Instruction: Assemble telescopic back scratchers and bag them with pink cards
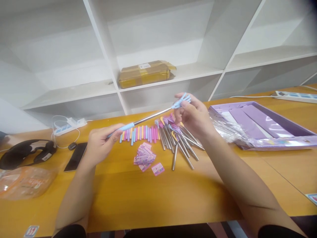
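A blue back scratcher [152,116] with a metal rod is held in the air, slanting up to the right over the table. My left hand [102,142] is closed round its blue handle. At the other end, my right hand [194,115] pinches the blue claw-shaped head. Below lie a row of coloured handle tubes [141,134], in blue, pink, orange and purple, and a pile of metal rods [183,142] with coloured claw heads. Nearer to me are a heap of small pink cards [144,157] and a single pink card [158,169].
At the right are clear plastic wrapping [225,129] and a purple box [269,143]. On the left lie a phone [75,157], a power strip [70,127], a black mask-like item [27,153] and an orange plastic bag [27,181]. A taped parcel [146,74] sits on the shelf behind.
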`<move>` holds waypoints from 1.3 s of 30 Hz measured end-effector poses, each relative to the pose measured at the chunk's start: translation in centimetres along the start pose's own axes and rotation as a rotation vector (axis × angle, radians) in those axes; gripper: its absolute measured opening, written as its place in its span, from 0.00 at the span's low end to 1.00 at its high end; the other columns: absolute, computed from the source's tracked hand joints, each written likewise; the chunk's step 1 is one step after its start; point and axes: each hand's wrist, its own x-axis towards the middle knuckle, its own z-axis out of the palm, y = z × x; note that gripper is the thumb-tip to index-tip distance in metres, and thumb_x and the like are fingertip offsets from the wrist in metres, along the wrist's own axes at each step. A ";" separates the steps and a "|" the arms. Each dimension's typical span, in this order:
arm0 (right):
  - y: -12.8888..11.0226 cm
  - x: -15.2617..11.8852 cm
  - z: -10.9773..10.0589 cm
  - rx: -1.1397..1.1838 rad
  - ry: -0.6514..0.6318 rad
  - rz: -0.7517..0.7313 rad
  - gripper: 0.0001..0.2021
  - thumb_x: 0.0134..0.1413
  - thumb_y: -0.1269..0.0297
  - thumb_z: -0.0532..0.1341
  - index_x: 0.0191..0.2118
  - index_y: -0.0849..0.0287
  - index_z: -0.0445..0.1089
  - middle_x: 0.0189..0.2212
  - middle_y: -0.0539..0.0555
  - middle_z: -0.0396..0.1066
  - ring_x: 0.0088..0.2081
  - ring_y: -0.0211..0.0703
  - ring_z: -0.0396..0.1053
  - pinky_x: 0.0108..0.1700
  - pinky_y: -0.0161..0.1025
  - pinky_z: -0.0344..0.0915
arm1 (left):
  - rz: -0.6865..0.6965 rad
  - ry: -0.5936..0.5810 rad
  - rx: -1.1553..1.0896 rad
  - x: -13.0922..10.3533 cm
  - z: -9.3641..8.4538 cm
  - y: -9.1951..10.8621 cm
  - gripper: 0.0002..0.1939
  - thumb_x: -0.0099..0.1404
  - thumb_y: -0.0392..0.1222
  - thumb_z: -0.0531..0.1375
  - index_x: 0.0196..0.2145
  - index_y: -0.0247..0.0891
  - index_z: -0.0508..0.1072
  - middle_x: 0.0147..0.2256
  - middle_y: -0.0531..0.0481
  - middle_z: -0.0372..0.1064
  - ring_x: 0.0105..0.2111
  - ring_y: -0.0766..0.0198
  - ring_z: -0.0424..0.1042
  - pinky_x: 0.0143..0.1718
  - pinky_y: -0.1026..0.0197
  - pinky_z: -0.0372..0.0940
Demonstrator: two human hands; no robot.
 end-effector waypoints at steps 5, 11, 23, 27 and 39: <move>-0.3 -0.5 -1.1 -0.415 -0.073 -0.137 0.16 0.70 0.47 0.65 0.56 0.47 0.73 0.49 0.54 0.70 0.33 0.38 0.70 0.37 0.42 0.73 | -0.013 -0.023 0.056 0.1 -0.1 -0.3 0.15 0.75 0.51 0.63 0.48 0.43 0.87 0.32 0.52 0.82 0.25 0.69 0.71 0.28 0.66 0.63; 0.5 -0.8 -1.1 -0.636 -0.114 -0.186 0.16 0.76 0.45 0.56 0.47 0.50 0.73 0.39 0.54 0.68 0.34 0.42 0.65 0.36 0.41 0.64 | 0.008 0.020 0.068 0.1 0.2 0.2 0.12 0.72 0.50 0.67 0.42 0.43 0.87 0.30 0.52 0.82 0.26 0.68 0.75 0.29 0.66 0.66; 0.9 -1.3 0.5 -0.764 -0.156 -0.287 0.17 0.79 0.52 0.53 0.36 0.53 0.66 0.31 0.51 0.68 0.35 0.45 0.65 0.42 0.46 0.60 | 0.074 0.048 0.077 -0.1 1.5 0.7 0.09 0.72 0.50 0.68 0.42 0.45 0.87 0.31 0.54 0.84 0.25 0.68 0.76 0.30 0.65 0.68; 1.5 -1.7 1.5 -0.756 -0.190 -0.290 0.17 0.80 0.55 0.51 0.34 0.53 0.61 0.30 0.51 0.66 0.34 0.44 0.64 0.42 0.45 0.59 | 0.111 0.067 0.057 0.0 2.0 0.8 0.10 0.70 0.51 0.69 0.42 0.45 0.88 0.32 0.52 0.85 0.23 0.69 0.74 0.27 0.65 0.66; 2.5 -2.6 3.3 -0.709 -0.213 -0.312 0.18 0.80 0.55 0.51 0.33 0.53 0.59 0.30 0.51 0.63 0.34 0.44 0.63 0.40 0.44 0.59 | 0.210 0.108 0.087 -0.2 3.7 1.3 0.09 0.70 0.50 0.70 0.41 0.45 0.87 0.35 0.51 0.86 0.24 0.68 0.78 0.27 0.64 0.69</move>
